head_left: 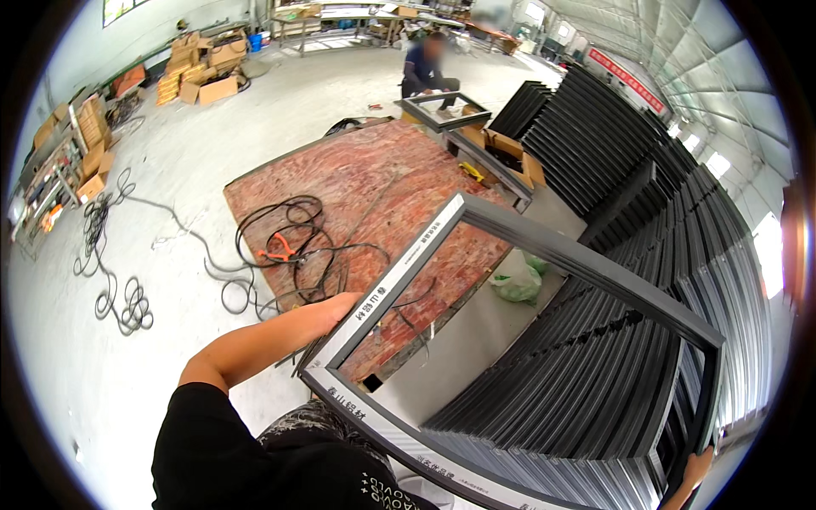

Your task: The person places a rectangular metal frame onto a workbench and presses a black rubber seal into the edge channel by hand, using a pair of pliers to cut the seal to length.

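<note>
A large rectangular window frame [595, 263], dark grey with white protective film on some faces, is held tilted in front of my body. My left hand [342, 309] grips its left side, with the fingers mostly hidden behind the profile. Down at the lower right, my right hand [699, 467] is closed round the right-hand side of the frame. Through the frame's opening show a red worktable [331, 183], a green plastic bag [517, 282] and stacked dark frames [544, 382].
Orange-handled pliers [279, 248] and looped black cable [319, 276] lie on the worktable, and cable trails over the floor at left. Tall frame stacks [595, 136] line the right. Ahead, a person [427, 68] crouches by a smaller frame [446, 110] near an open carton [514, 157].
</note>
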Demonstrator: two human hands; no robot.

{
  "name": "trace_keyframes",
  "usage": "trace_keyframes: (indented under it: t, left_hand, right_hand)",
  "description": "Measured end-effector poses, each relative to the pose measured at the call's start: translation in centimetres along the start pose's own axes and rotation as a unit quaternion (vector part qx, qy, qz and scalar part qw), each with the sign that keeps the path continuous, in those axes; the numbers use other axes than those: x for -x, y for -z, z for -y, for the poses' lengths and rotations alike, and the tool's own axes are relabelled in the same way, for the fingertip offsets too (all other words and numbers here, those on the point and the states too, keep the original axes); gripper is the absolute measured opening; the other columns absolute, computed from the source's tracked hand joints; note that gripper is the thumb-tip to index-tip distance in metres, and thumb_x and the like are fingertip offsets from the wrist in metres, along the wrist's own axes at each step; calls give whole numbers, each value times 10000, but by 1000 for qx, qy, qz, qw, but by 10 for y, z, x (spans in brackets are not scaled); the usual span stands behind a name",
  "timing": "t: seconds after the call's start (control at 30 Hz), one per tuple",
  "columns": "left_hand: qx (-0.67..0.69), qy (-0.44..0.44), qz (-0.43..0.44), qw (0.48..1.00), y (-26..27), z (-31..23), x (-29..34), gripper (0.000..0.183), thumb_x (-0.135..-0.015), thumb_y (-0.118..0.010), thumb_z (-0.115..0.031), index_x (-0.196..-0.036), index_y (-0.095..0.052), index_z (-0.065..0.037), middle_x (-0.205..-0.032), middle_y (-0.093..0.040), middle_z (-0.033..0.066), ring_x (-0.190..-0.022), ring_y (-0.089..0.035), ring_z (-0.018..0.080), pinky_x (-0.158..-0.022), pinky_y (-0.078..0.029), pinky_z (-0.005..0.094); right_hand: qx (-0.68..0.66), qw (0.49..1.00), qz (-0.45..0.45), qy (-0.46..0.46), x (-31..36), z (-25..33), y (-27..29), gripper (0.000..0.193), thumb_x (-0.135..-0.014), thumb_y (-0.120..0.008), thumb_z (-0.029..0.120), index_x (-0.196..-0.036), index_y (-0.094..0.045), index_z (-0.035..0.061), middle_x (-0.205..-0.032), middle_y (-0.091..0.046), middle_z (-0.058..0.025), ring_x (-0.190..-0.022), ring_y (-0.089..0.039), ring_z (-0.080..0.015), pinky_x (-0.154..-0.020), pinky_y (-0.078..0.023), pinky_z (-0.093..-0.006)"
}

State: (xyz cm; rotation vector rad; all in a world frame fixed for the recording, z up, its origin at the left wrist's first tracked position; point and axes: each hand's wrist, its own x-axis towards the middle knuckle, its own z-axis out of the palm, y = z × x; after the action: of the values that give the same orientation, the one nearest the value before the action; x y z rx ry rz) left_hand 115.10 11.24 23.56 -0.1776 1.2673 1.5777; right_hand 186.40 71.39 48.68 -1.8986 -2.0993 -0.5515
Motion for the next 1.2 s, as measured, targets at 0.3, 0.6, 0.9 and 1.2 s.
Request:
trace_keyframes:
  t: [0.3, 0.6, 0.9, 1.2]
  left_hand:
    - [107, -20, 92, 990, 172, 45, -2, 420, -1015, -383, -293, -1164, -584, 45, -869, -676, 202, -700, -694, 295, -631, -600, 399]
    - [88, -112, -67, 988, 380, 56, 109, 359, -977, -467, -294, -1086, -668, -17, -837, -707, 141, -630, -689, 222, -545, -581, 349]
    - [84, -153, -256, 951, 593, 33, 293, 340, -995, -434, -294, -1032, -646, -31, -786, -679, 120, -611, -664, 214, -563, -572, 338]
    - [99, -89, -343, 930, 721, 45, 353, 346, -989, -394, -264, -989, -643, -23, -732, -669, 127, -577, -656, 238, -534, -565, 365]
  right_hand:
    - [28, 991, -19, 128, 60, 92, 44, 644, -625, -546, 124, -1230, -522, -95, -1169, -588, -304, -1126, -540, -459, -997, -416, -436]
    - [-17, 991, -1, 130, 221, 320, 145, 680, -639, -559, 121, -1278, -479, -99, -1232, -563, -303, -1175, -523, -434, -1007, -411, -439]
    - [-160, 956, 4, 246, 380, 580, 126, 489, -627, -598, 102, -1087, -570, -61, -1016, -628, -298, -1010, -600, -453, -876, -462, -482]
    - [-145, 927, 108, 329, 462, 802, 91, 413, -684, -590, 110, -1076, -592, -22, -1030, -656, -253, -993, -618, -427, -858, -488, -485]
